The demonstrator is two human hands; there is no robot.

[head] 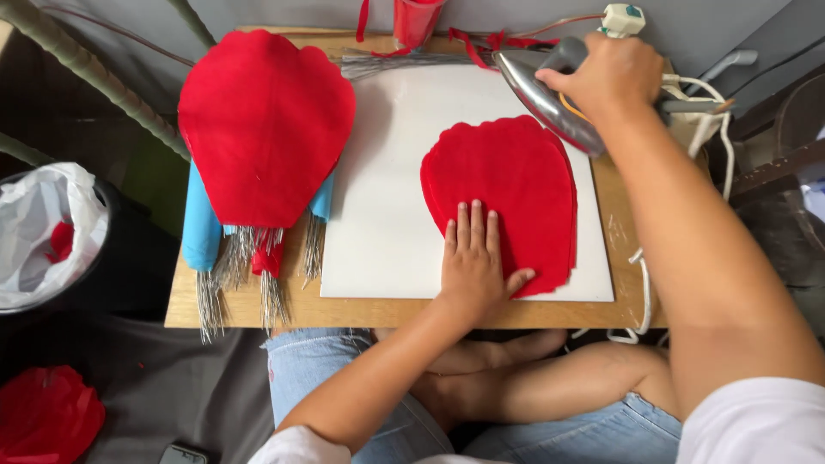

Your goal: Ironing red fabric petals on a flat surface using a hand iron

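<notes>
Left hand (pixel 472 258) lies flat, fingers spread, pinning red petal-shaped fabric pieces (pixel 507 193) on white board (pixel 387 172). Right hand (pixel 614 77) grips iron (pixel 546 99) handle, iron tilted at the stack's top edge. Finished-looking wired petals (pixel 262 120) piled left; pressing apparently mid-batch.

A low wooden table (pixel 387 314) carries a white board (pixel 387 189) in the middle, a blue roll (pixel 199 228) and wire bundles (pixel 209 296) at left.
</notes>
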